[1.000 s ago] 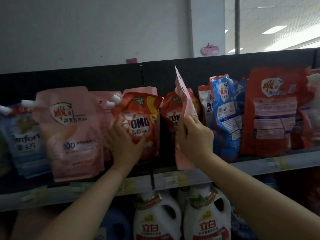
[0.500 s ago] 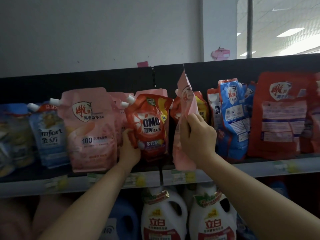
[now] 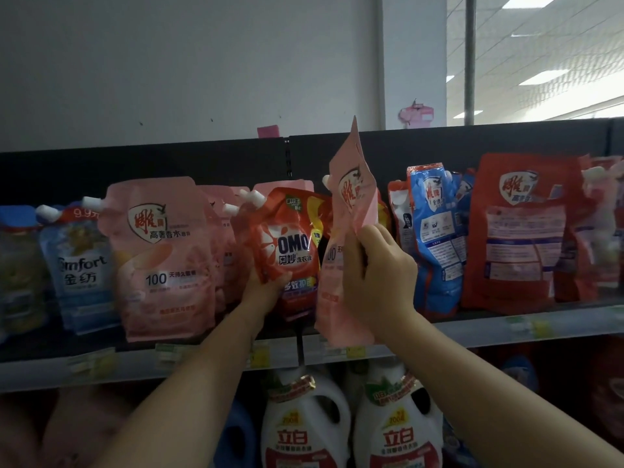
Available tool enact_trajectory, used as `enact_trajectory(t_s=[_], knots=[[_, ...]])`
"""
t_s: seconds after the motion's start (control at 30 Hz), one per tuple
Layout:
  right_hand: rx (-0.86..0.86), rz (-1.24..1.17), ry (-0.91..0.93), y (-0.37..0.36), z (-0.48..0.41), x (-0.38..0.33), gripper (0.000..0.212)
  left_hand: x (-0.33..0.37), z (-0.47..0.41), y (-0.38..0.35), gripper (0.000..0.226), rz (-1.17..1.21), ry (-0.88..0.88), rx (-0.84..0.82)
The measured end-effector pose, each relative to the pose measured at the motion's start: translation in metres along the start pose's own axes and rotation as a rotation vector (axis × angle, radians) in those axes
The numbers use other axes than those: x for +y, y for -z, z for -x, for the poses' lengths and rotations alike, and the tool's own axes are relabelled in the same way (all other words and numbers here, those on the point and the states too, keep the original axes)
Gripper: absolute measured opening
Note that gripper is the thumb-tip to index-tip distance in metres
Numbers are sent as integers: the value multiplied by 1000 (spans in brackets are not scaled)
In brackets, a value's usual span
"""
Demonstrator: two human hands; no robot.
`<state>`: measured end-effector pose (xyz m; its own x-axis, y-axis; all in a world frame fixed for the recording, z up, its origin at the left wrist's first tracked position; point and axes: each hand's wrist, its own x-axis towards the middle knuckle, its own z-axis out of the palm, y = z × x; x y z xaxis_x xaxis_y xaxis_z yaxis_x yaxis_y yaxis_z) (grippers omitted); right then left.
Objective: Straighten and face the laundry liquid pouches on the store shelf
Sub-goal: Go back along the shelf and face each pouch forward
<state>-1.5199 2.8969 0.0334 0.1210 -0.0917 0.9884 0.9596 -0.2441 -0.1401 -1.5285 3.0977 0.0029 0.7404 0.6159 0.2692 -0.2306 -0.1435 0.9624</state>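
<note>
Shelf (image 3: 506, 327): the pouch row is mostly upright, a few leaning. Big pink pouch (image 3: 162, 261) stands well left of our left fingers, face out. Blue pouch (image 3: 435, 231) sits just right of our right fingers and looks back-out, going by the small print.

Pink pouch (image 3: 347, 211) is off the row and nearly edge-on to us. Its top corner sticks up above our right fingers and its base hangs below the palm, in front of the shelf lip. OMO pouch (image 3: 290, 244) is face out and tilted, spout up-left of our left fingers.

Right hand (image 3: 381, 282) is clenched round the pink pouch's right edge. Left hand (image 3: 266, 292) grips the OMO pouch's lower left corner.

Step, our read: reseating 1 stray pouch while holding its neighbour.

Next move needs:
- twist the pink pouch face-out
- set its base down in the gap between our 2 sets of fingers
- keep the OMO pouch from tipping in
</note>
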Motion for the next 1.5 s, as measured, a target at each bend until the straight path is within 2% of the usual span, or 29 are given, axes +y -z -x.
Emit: enact_trajectory(t_s=[0.3, 0.4, 0.5, 0.53, 0.63, 0.73, 0.77, 0.83, 0.87, 0.97, 1.1, 1.2, 1.27, 1.33, 1.4, 1.5], knots=[[24, 68, 19, 17, 1, 10, 32, 1, -6, -62, 42, -2, 90, -197], [13, 80, 41, 23, 6, 21, 29, 1, -9, -94, 55, -25, 121, -212], [-18, 69, 20, 27, 8, 32, 27, 3, -15, -112, 94, -31, 180, -211], [-21, 57, 22, 29, 7, 34, 27, 7, -9, -115, 95, 18, 199, -216], [-22, 12, 48, 28, 3, 35, 27, 7, -8, -112, 78, 71, 205, -206], [-21, -30, 70, 20, 0, 30, 28, -6, -17, -98, 89, 28, 144, -115], [-24, -48, 70, 17, -1, 27, 29, -10, -21, -92, 79, 42, 126, -106], [-36, -83, 82, 6, -2, 20, 30, -4, -13, -78, 30, 118, 111, -104], [-44, -102, 86, 1, -2, 16, 30, 4, -3, -72, 15, 168, 111, -123], [-58, -203, 52, -19, -4, 6, 27, 14, 7, -47, 30, 244, 106, -222], [-55, -276, 0, -44, -5, 7, 24, 26, 19, -9, 45, 349, 20, -126], [-135, -211, 3, -61, -3, 11, 27, 33, 16, 9, 52, 145, -43, -69], [-210, -122, -3, -72, -1, 17, 31, 36, 11, 19, 51, 28, -70, 47], [-304, -56, -112, -80, 0, 25, 31, 37, 6, 26, 47, -65, -158, 191], [-410, -12, -299, -89, 1, 31, 30, 34, 0, 31, 54, -161, -235, 284], [-611, -68, -576, -101, 10, 33, 21, 20, -5, 34, 53, -250, -233, 362]])
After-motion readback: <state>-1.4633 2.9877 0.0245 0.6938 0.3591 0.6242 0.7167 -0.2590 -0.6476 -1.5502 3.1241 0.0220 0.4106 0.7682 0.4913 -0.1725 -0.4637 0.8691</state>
